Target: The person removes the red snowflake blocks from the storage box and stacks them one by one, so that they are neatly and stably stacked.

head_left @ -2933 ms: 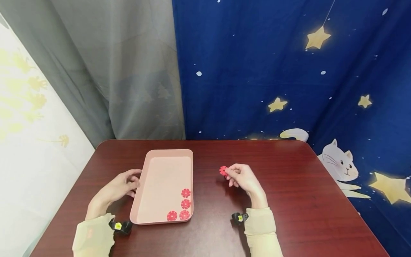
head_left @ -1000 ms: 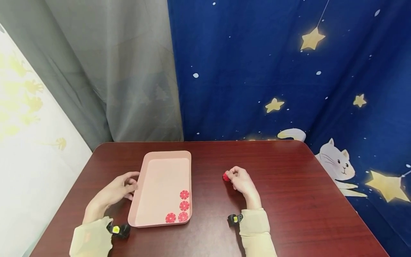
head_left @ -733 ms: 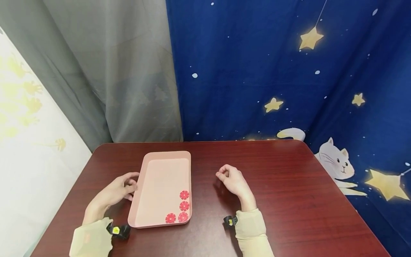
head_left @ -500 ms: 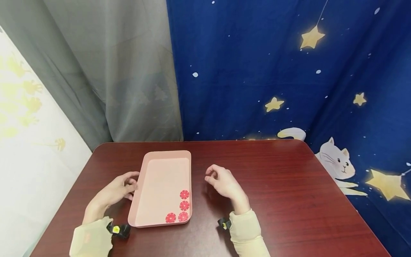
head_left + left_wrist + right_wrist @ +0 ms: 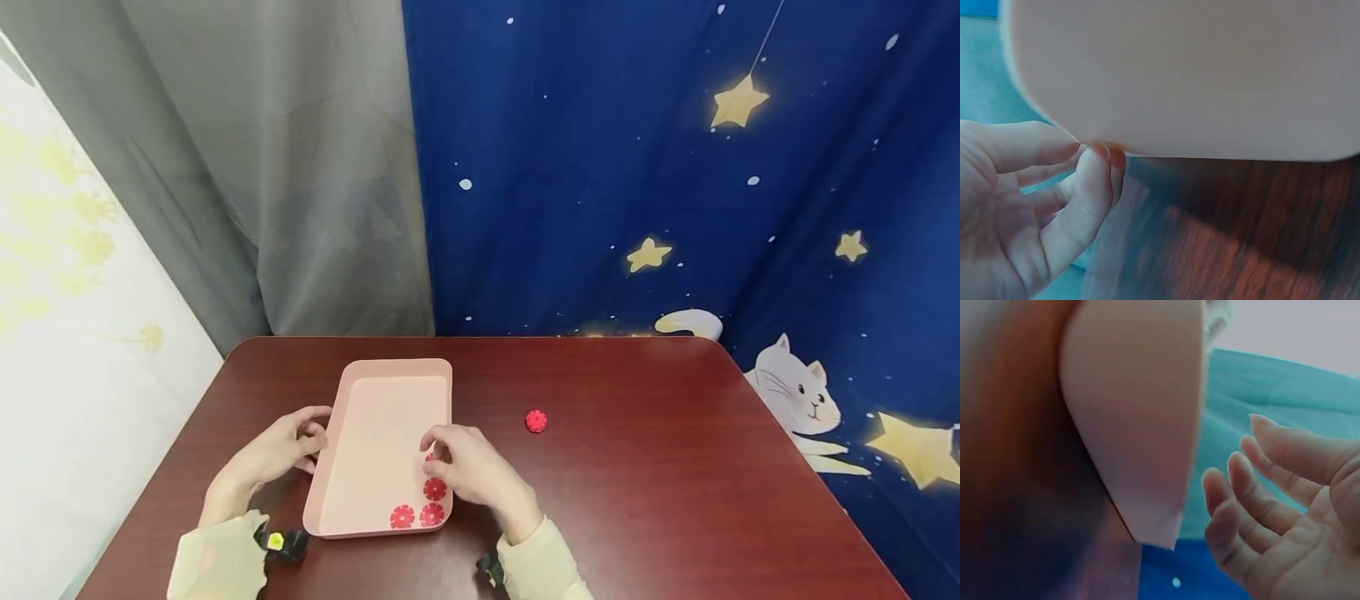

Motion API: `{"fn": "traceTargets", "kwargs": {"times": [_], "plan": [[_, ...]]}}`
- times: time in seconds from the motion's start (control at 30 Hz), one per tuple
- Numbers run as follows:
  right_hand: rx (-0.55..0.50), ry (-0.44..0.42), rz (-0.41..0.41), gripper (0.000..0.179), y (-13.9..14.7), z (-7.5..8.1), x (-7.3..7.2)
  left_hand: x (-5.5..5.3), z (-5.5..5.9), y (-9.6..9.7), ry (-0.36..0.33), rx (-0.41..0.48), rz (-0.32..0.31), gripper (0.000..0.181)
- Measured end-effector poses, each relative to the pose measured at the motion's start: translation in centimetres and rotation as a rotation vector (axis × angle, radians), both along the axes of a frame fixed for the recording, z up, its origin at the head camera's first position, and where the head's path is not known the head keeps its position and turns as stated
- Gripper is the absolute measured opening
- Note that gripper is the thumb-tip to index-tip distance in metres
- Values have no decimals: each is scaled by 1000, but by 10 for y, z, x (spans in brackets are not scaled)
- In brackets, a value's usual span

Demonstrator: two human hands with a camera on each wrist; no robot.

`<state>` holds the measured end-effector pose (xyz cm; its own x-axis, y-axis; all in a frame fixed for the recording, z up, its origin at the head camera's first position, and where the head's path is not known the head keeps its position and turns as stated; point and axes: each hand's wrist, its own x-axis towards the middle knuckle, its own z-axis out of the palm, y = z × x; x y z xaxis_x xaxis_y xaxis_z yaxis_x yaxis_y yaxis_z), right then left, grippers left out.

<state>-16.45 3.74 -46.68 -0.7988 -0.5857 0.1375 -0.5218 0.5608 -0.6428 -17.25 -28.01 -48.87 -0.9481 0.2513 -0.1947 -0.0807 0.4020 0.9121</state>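
Observation:
A pink tray (image 5: 375,450) lies on the table, left of centre in the head view. My left hand (image 5: 281,450) pinches its left rim between thumb and fingers, which the left wrist view shows close up. Over the tray's right side hovers my right hand (image 5: 476,471), fingers loosely bent with nothing between them. Below it, red notched plastic discs (image 5: 434,489) lie in the near right corner; the hand partly covers the farthest one. Another red notched disc piece (image 5: 536,421) lies on the table right of the tray.
The dark red wooden table (image 5: 637,483) has rounded far corners. Behind it hang a grey curtain (image 5: 337,208) and a blue star-patterned curtain (image 5: 562,208). A black wrist camera (image 5: 491,570) sits under the right sleeve, another (image 5: 288,544) by the left.
My right hand has let go of the red disc, leaving it on the table, and has moved left over the tray's discs. The left hand has stayed at the tray's rim.

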Motion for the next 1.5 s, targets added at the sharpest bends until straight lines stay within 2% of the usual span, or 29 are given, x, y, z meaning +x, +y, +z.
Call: {"fn": "traceTargets", "kwargs": {"times": [0.13, 0.3, 0.43, 0.5, 0.7, 0.97, 1.27, 1.5], "plan": [[105, 57, 71, 14, -11, -4, 5, -1, 0, 2, -6, -10, 1, 55], [268, 75, 182, 19, -26, -9, 7, -1, -1, 0, -18, -14, 8, 55], [403, 75, 216, 24, -32, -12, 8, -1, 0, 1, -7, 3, -12, 56], [459, 104, 220, 28, -35, -12, 9, 0, 0, 2, -10, 5, -9, 55], [552, 155, 238, 28, -41, -17, 8, 0, -1, 0, -10, 15, -9, 56], [576, 118, 250, 29, -41, -19, 1, -3, -2, 0, -9, 11, -6, 54], [426, 19, 290, 21, -36, -12, -8, -3, -3, 0, -13, 8, -6, 56], [402, -27, 294, 22, -30, -3, -9, -3, -3, 0, -16, 5, -7, 56]]}}
